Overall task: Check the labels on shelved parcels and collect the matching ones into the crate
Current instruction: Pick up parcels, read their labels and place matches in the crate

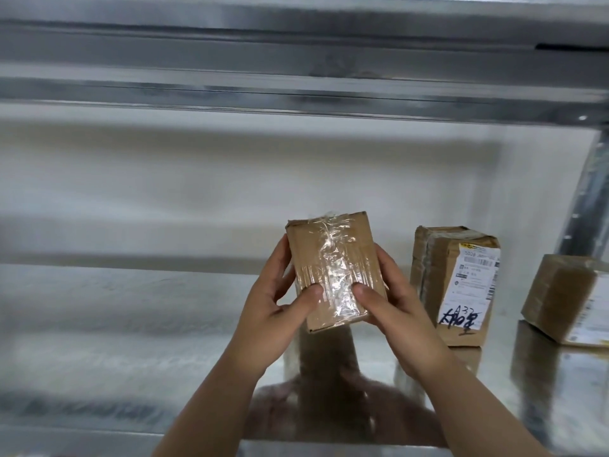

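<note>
Holding a small taped box [333, 275] up with both hands, just above the shiny metal shelf [131, 324]. Clamped on its left side by the left hand [273, 305] and on its right side by the right hand [392, 301], thumbs [309, 296] pressed on the taped front. Standing on the shelf to the right: a labelled box [454, 285] with marker scribble, then another box [566, 298] at the frame edge.

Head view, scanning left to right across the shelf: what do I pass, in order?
left hand → taped parcel, held by both hands → right hand → labelled parcel standing upright → parcel at the right edge
</note>
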Tool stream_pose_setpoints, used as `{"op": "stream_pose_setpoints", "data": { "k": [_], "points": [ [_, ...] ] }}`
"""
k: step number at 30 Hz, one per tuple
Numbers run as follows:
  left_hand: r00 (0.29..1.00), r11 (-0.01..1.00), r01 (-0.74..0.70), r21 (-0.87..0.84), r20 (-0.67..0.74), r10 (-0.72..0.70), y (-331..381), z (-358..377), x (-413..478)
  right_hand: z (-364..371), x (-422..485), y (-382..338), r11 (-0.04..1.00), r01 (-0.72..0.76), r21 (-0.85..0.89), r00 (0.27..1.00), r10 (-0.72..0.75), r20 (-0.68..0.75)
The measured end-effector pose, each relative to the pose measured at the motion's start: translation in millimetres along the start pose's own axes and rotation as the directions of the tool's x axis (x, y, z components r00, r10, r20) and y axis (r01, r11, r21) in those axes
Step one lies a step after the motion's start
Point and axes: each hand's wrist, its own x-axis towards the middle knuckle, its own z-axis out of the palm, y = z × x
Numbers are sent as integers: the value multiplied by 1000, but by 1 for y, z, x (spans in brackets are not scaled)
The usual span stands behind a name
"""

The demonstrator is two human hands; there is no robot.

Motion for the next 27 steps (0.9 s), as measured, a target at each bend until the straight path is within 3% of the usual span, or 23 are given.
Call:
{"op": "stream_pose_setpoints", "data": {
  "k": [11, 17, 23, 27],
  "points": [
    [999, 997, -26, -68, -25, 24, -4, 0, 3, 0, 3, 3, 997, 75, 16, 997, -75, -3],
    [987, 947, 81, -311, -107, -120, 6, -4, 7, -6, 4, -2, 966, 86, 245, 995, -70, -75],
    [952, 939, 222, -261, -152, -267, 6, -6, 7, -7, 6, -3, 927, 93, 363, 987, -38, -155],
    [920, 934, 325, -145, -179, -348, 5, -7, 7, -6, 2, -6, 945, 111, 309, 986, -66, -150]
  ]
}}
